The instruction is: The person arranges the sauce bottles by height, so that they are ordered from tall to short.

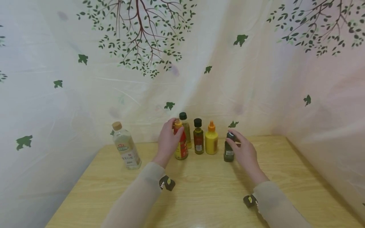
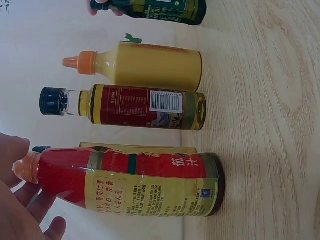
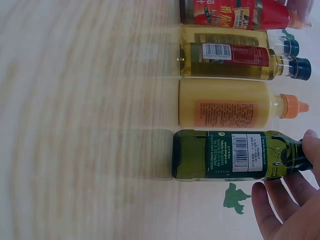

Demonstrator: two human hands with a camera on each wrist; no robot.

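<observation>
At the back of the table, my left hand (image 1: 167, 141) holds a ketchup bottle (image 1: 182, 151) by its orange cap. That bottle stands upright, its red and yellow label turned to the left wrist camera. Farther right, my right hand (image 1: 246, 152) pinches the dark cap and neck of a green glass oil bottle (image 3: 225, 155). Thumb and fingers lie on opposite sides of the cap in the right wrist view. Between the hands stand a small oil bottle (image 1: 198, 139) with a black cap and a yellow squeeze bottle (image 1: 211, 142) with an orange nozzle.
A clear bottle (image 1: 128, 152) with a tan cap stands apart at the left. Behind the ketchup, partly hidden, is another oil bottle (image 1: 186, 131) with a dark cap. A leaf-patterned curtain (image 1: 137, 104) hangs close behind the wooden table (image 1: 199, 193).
</observation>
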